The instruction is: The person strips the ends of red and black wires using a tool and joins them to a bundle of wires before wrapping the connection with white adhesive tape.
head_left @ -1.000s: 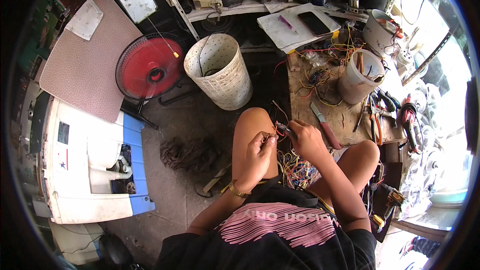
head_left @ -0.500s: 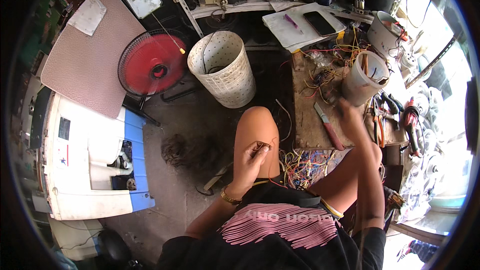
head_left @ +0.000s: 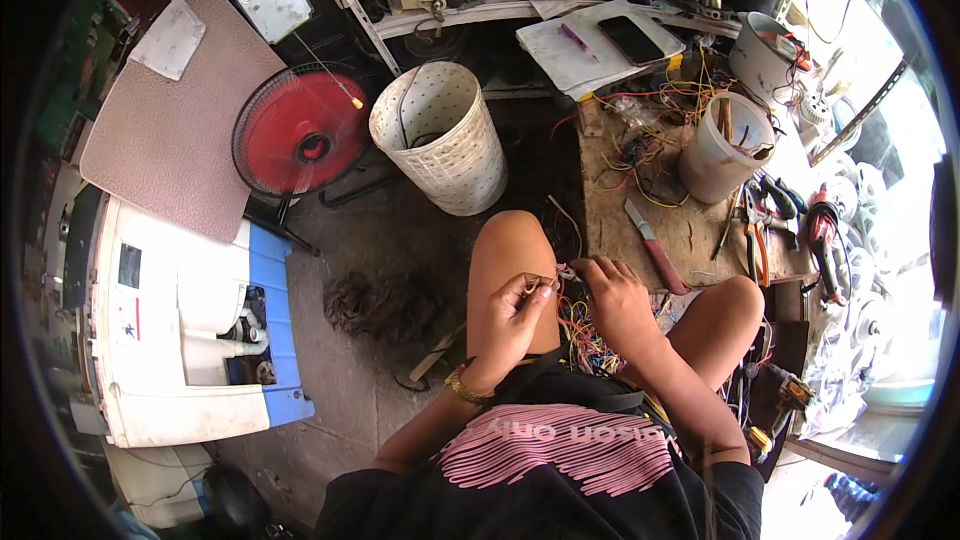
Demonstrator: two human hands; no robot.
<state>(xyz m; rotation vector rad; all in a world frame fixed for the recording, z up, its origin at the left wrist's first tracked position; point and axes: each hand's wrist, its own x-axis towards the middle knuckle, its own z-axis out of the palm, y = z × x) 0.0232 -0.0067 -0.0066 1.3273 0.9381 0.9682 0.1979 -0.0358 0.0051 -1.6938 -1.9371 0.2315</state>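
Over my bent knee, my left hand (head_left: 508, 315) is closed in a pinch on a thin wire (head_left: 530, 286), only a little of which shows at the fingertips. Just right of it, my right hand (head_left: 622, 308) is palm down with fingers bent together. At its fingertips is a small pale, pinkish bit (head_left: 567, 271), too small to name. The two hands are close but apart. Beneath and between them lies a tangle of coloured wires (head_left: 590, 337). A knife with a red handle (head_left: 662, 265) rests on the wooden bench beyond my right hand.
The wooden bench (head_left: 612, 225) holds a translucent plastic tub (head_left: 722, 155), orange-handled pliers (head_left: 754, 240) and loose wires. A white perforated bin (head_left: 450, 155) stands ahead, beside a red fan (head_left: 300, 130). A white-and-blue appliance casing (head_left: 150, 390) is at left; a cordless drill (head_left: 793, 395) sits at right.
My right hand has come back from beside the plastic tub on the bench to near my left hand. The left hand keeps its pinch over the knee.
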